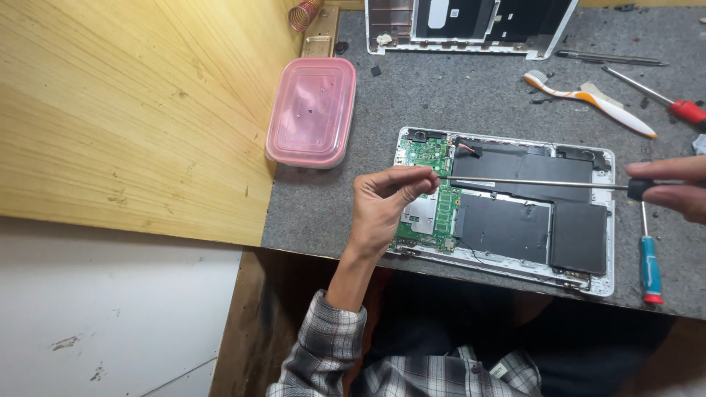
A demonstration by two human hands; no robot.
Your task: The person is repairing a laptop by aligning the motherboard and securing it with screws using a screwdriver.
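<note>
Nearest, a checked sleeve [331,345] is seen at the bottom edge, and from it the left hand [382,206] is raised over the opened laptop base [507,209], its fingertips pinched together at the tip of a long screwdriver [544,184]. The shaft is held level across the base, and its dark handle is grasped by the right hand [673,190] at the right edge. One laptop base is laid on the grey mat [478,95], white-rimmed, with a green circuit board at its left and black battery panels across the rest. Just right of it one blue-handled screwdriver [649,265] is laid. Further left one pink lidded box [312,110] is placed; far right, one toothbrush [588,99] and one red-handled screwdriver [654,95]; farthest, one white laptop cover [471,29]
</note>
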